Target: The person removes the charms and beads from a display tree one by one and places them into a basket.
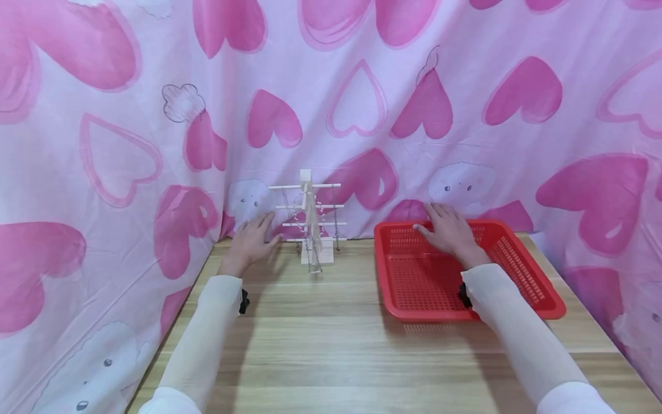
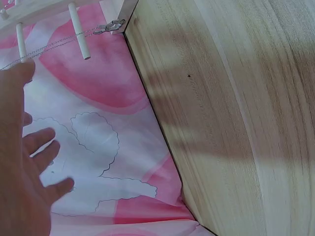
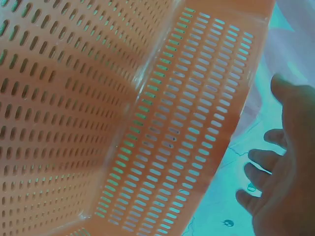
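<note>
A pale wooden jewelry stand (image 1: 326, 252) with several crossbars is upright at the back of the table, and chain necklaces (image 1: 314, 253) and a beaded strand hang from it. My left hand (image 1: 251, 238) is just left of the stand, fingers spread and holding nothing. In the left wrist view, its thumb (image 2: 22, 73) appears close to a peg and a thin chain with a clasp (image 2: 109, 26); contact is unclear. Over the far part of a red plastic basket (image 1: 414, 290), my right hand (image 1: 449, 231) is extended, gripping nothing. The right wrist view has its fingers (image 3: 263, 160) beyond the basket's perforated wall (image 3: 172, 123).
The wood-grain table (image 1: 310, 345) runs up to a pink heart-printed curtain (image 1: 357, 98) at the back and along both sides. The basket fills the table's right part, with its inside bare. A black wrist strap piece (image 1: 243, 301) shows at the left cuff.
</note>
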Motion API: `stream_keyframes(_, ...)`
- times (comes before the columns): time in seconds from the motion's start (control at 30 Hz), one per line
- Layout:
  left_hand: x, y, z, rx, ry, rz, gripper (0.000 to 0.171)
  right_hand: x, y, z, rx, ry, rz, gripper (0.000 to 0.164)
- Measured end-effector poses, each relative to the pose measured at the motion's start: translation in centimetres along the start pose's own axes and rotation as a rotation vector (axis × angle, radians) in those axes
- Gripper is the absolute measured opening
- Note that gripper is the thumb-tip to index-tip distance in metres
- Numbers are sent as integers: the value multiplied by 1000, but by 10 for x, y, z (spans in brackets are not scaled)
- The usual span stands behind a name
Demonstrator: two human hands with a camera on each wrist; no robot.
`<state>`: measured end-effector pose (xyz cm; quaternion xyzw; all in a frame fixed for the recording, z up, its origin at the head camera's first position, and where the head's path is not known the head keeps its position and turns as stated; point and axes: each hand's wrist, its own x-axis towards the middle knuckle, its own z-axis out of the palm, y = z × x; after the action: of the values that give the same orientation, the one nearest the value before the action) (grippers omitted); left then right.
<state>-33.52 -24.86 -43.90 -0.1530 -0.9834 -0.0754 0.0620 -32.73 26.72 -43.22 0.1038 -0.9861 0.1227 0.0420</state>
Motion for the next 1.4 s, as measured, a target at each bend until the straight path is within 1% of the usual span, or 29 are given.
stream_keyframes(0.13,2,-1,0,-29,75,30,71,2,-8,-5,38,91,6,70)
stream_keyframes(0.2,4,0,2,-38,126,54,61,2,-11,-8,53,132,4,61)
stream_keyframes(0.33,5,2,7,-31,266,139,32,2,-19,-14,99,182,-11,49)
stream_keyframes(0.43,5,4,10,-14,366,208,17,2,-27,-17,136,212,-39,42)
stream_keyframes(0.53,3,6,12,0,438,251,14,4,-36,-19,153,239,-73,34)
stream_keyframes(0.6,2,8,13,8,464,275,16,6,-43,-21,160,251,-81,31)
stream_keyframes(0.77,-2,16,18,8,485,327,13,9,-61,-27,194,267,-94,26)
stream_keyframes(0.87,-5,21,22,-8,480,363,10,12,-72,-30,223,288,-129,24)
stream_keyframes(0.93,-9,24,27,-18,467,388,10,14,-79,-33,241,298,-157,24)
stream_keyframes(1.03,-15,29,36,-33,409,416,20,15,-91,-36,293,291,-175,22)
stream_keyframes(1.13,-23,33,46,-5,324,392,33,16,-102,-39,347,273,-179,23)
stream_keyframes(1.2,-28,36,54,3,249,364,40,17,-110,-41,374,263,-177,26)
stream_keyframes(1.33,-37,40,66,-33,78,307,50,20,-125,-43,398,241,-180,32)
stream_keyframes(1.4,-40,41,71,-63,3,299,54,22,-134,-43,402,238,-189,34)
